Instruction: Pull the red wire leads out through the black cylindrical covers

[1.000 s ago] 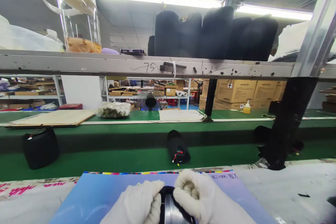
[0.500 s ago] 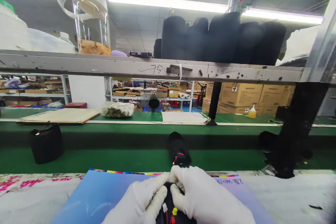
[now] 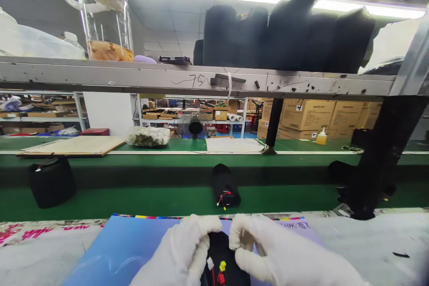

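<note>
In front of me a black-wrapped battery pack [image 3: 221, 250] lies on the blue glossy sheet [image 3: 134, 246]. White, yellow and red connectors on short leads show on its near part. My left hand [image 3: 187, 246], in a white glove, is closed on the pack's left side, its index finger bent over the far end. My right hand [image 3: 261, 246], also white-gloved, is at the pack's right edge. Its fingers are curled, with a gap between thumb and forefinger and nothing visible in it. The pack's near end is cut off by the frame.
Another black pack [image 3: 226, 187] with leads lies on the green conveyor belt [image 3: 140, 196]; a larger one [image 3: 52, 183] is at left. Overhead, a shelf [image 3: 140, 73] carries a glass jug [image 3: 105, 22] and several black packs [image 3: 284, 35]. A black post [image 3: 378, 156] stands at right.
My right hand has moved right, away from my left hand, uncovering more of the pack's far part. My left hand stays at the pack's left side. The view has shifted slightly.
</note>
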Demonstrator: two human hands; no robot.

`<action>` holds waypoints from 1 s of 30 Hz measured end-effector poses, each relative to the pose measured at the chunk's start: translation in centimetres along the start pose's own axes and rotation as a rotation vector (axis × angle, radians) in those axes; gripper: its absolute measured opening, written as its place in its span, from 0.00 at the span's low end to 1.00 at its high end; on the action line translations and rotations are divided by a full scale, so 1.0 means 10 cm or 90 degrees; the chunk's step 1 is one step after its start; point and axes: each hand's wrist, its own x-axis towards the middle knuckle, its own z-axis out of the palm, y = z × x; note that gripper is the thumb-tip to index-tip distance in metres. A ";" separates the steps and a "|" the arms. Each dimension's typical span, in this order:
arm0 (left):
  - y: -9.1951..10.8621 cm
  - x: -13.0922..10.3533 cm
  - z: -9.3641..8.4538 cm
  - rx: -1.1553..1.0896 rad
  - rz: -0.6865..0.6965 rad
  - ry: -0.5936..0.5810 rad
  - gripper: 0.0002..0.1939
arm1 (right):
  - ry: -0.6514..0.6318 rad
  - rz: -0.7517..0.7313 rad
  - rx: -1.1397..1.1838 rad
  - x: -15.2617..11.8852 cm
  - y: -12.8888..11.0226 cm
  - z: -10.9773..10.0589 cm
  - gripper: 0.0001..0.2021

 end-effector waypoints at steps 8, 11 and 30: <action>-0.09 0.06 -0.04 0.070 0.131 -0.153 0.27 | 0.028 0.107 0.147 0.02 0.05 0.24 0.14; -0.07 0.06 -0.08 0.107 0.162 -0.173 0.31 | -0.013 0.097 0.221 -0.04 0.14 0.14 0.17; 0.20 0.18 -0.19 0.162 0.201 -0.142 0.22 | 0.024 0.119 0.000 -0.08 -0.11 0.01 0.20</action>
